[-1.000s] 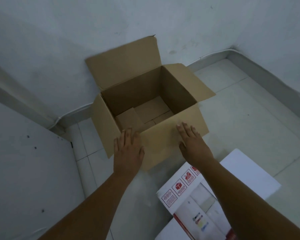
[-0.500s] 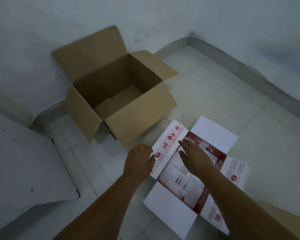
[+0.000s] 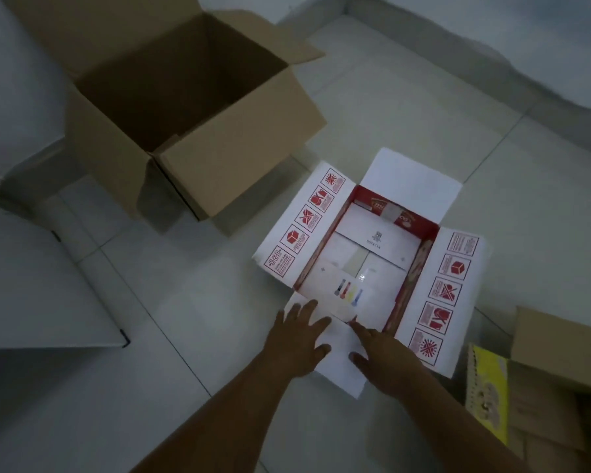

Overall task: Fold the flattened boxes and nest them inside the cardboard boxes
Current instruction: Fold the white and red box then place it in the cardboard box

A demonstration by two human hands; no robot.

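Observation:
A white and red box stands open on the tiled floor, its four flaps spread outward and red handling symbols printed on the side flaps. My left hand and my right hand rest flat, fingers apart, on its near white flap, neither one grasping it. A large brown cardboard box stands open at the upper left, its flaps raised; its inside is dark.
A white panel lies at the left. A second brown cardboard box and a yellow flattened carton sit at the right edge. Walls meet in a corner beyond the boxes. Bare tiles lie between the two open boxes.
My hands left the brown box's front wall and came back to the white and red box, ending on its near flap. The view shifted right and down.

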